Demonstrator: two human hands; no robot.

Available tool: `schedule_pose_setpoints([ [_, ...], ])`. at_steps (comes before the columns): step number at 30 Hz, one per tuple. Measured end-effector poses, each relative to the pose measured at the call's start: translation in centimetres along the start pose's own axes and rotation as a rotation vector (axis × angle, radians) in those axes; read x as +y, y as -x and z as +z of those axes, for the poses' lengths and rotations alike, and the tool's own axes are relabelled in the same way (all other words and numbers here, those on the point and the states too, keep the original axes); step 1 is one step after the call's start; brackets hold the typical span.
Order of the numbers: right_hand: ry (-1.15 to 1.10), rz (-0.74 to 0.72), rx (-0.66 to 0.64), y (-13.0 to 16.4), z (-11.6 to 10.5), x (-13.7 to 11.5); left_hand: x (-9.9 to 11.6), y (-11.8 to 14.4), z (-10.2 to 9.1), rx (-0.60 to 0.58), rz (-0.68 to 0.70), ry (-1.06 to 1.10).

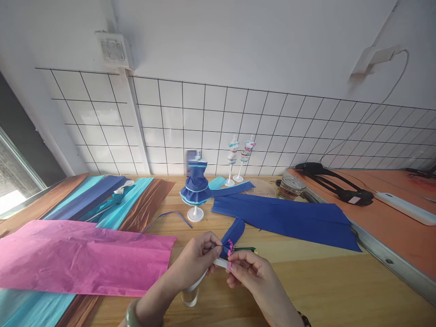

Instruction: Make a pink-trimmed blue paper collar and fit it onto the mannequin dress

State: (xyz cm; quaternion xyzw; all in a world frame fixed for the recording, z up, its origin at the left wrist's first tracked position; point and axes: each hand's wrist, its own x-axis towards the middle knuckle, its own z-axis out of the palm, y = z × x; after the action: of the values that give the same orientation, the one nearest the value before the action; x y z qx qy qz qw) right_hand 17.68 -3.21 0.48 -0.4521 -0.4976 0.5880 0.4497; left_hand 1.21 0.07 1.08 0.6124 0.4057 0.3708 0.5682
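Near the table's front edge, my left hand [199, 256] is closed, its fingertips pinching a narrow white strip [221, 263] that looks like double-sided tape. My right hand [254, 274] pinches a small pink paper strip [230, 246] close to the white strip's end. Just beyond the fingertips is a folded blue paper piece [234, 230]; whether it is held or lies on the table I cannot tell. A pale round roll or cup [190, 297] shows under my left wrist. Behind the fingers lies a dark green-handled tool [247, 249], partly hidden.
A mini dress form in a blue paper dress [195, 184] stands ahead, with two small mannequins [233, 154] behind. Blue paper [282, 218] lies right, pink paper [88, 259] left over turquoise and brown sheets. A glass jar [291, 187] and black headset-like device [335, 181] sit at right.
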Motion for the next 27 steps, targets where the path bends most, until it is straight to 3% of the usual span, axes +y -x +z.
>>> schedule_pose_setpoints([
  [7,0.186,-0.073,-0.046,0.1,-0.3,0.7,0.1,-0.1,0.2,0.007,-0.017,0.037],
  [22,0.303,-0.331,0.029,-0.3,0.0,2.4,-0.1,-0.1,0.1,-0.010,-0.020,0.052],
  [27,0.290,-0.274,0.009,0.0,-0.1,2.1,-0.1,0.0,0.0,-0.012,-0.030,0.022],
])
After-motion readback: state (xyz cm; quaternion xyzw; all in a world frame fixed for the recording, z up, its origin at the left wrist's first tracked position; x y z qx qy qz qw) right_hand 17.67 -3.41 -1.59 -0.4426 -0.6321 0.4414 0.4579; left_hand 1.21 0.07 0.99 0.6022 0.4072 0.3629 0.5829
